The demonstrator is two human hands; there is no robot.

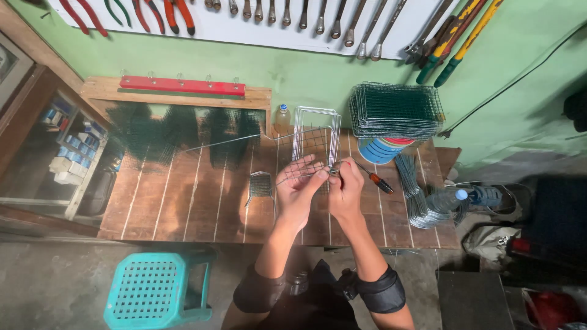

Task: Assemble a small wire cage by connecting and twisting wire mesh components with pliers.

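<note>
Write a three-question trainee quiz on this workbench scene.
1. True or false: both hands, left hand and right hand, touch the mesh piece.
2. What lies just right of the right hand: A) screwdriver B) hammer C) tape?
3. The stacked mesh panels rest on a ____.

Key: 1 true; 2 A; 3 can.

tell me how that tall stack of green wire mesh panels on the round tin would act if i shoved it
The stack of mesh panels overhangs the narrower round tin beneath it, so it would probably tip or slide off. The panels look loose, thin and light, so they would likely scatter.
</note>
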